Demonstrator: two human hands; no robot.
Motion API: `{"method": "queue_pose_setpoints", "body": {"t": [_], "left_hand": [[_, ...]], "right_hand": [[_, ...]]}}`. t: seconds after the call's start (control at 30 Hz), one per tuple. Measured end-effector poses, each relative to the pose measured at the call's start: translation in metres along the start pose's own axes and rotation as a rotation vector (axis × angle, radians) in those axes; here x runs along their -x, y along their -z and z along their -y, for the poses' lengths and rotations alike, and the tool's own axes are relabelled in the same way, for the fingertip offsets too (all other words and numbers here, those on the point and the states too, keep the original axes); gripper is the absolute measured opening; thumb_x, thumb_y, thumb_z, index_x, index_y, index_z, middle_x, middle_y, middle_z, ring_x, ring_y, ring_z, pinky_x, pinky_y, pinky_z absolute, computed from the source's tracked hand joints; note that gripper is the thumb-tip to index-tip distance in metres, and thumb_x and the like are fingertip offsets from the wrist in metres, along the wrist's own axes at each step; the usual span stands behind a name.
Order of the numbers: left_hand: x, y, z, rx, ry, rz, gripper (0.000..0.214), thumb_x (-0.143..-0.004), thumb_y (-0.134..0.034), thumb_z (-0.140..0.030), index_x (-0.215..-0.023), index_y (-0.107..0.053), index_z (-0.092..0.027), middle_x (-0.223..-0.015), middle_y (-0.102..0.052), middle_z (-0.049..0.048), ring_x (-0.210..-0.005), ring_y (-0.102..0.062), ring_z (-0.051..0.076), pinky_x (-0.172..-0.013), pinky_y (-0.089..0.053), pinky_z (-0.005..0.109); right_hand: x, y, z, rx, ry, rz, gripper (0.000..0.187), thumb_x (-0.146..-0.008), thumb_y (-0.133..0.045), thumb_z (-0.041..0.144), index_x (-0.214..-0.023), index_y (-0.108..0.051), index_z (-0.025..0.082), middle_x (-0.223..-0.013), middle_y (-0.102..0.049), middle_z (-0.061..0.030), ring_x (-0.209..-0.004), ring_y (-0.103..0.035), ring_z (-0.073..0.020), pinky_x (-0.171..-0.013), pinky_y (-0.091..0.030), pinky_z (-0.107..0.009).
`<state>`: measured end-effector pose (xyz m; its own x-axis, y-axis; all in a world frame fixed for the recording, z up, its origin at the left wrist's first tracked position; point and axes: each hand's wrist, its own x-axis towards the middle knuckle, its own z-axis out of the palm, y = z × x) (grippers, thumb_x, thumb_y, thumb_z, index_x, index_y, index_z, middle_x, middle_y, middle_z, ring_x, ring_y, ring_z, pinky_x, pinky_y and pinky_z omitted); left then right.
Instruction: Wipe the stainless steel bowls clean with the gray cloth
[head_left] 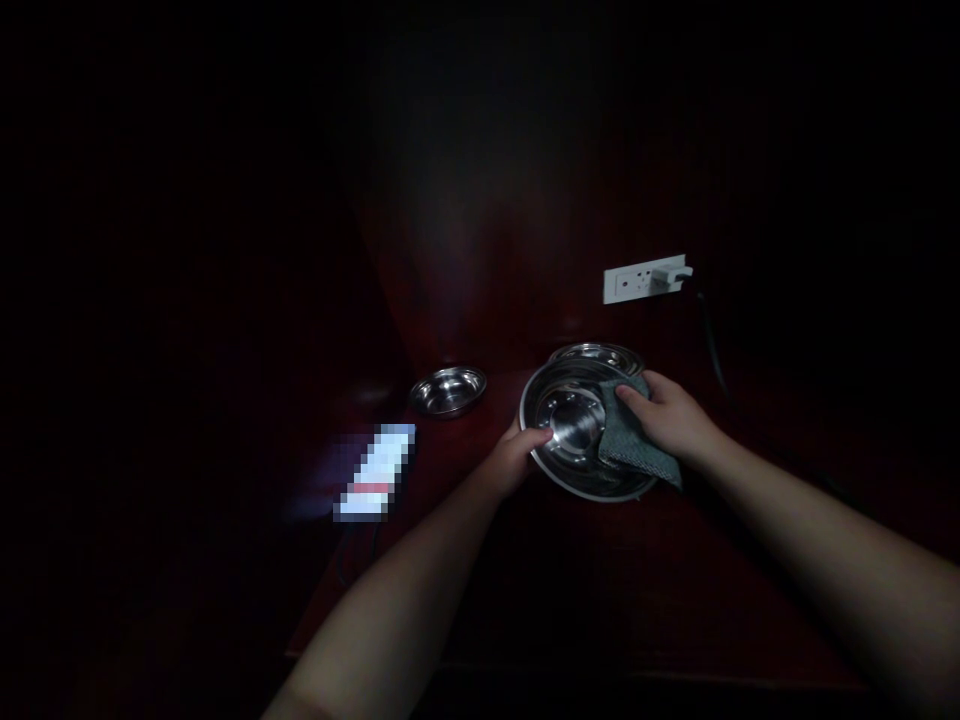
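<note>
A shiny steel bowl [574,428] is held up, its inside tilted towards me. My left hand [519,456] grips the bowl's left rim, thumb over the inside and the other fingers hidden behind. At the right side, my right hand [667,412] is closed on a grey-green cloth [630,440] that is draped over the rim and into the bowl. Its thumb presses the cloth from above; the other fingers are mostly out of sight. Just behind, a second steel bowl [598,352] is partly covered by the held one.
A small shallow steel bowl [448,391] stands on the dark red table [600,590] to the left. Nearer me lies a lit, blurred-out phone [375,475] with a cable. On the back wall, a white socket [632,280] holds a plug with a hanging cord. The surroundings are very dark.
</note>
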<state>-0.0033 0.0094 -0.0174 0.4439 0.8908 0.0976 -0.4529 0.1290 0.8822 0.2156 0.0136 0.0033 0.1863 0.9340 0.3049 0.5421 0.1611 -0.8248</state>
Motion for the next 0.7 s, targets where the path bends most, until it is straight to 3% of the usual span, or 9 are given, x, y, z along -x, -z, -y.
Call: {"method": "queue_pose_setpoints", "body": {"t": [0.43, 0.7], "left_hand": [[0.0020, 0.0020, -0.0030, -0.062, 0.084, 0.006, 0.062, -0.059, -0.068, -0.026, -0.118, -0.055, -0.014, -0.098, -0.068, 0.0092, -0.088, -0.063, 0.027, -0.081, -0.046, 0.039], [0.0032, -0.0010, -0.0044, -0.044, 0.108, 0.042, 0.044, -0.058, -0.068, -0.026, -0.100, -0.062, -0.013, -0.097, -0.069, 0.0103, -0.089, -0.064, 0.027, -0.083, -0.045, 0.040]], "right_hand": [[-0.0020, 0.0008, -0.0050, 0.014, 0.042, 0.050, 0.029, -0.082, -0.052, 0.041, -0.101, -0.060, 0.021, -0.086, -0.067, -0.0061, -0.072, -0.063, -0.0209, -0.064, -0.050, -0.033], [-0.0007, 0.0026, -0.0024, 0.033, 0.077, 0.083, 0.031, -0.082, -0.052, 0.041, -0.103, -0.060, 0.019, -0.090, -0.068, -0.0068, -0.076, -0.063, -0.0212, -0.067, -0.050, -0.033]]}}
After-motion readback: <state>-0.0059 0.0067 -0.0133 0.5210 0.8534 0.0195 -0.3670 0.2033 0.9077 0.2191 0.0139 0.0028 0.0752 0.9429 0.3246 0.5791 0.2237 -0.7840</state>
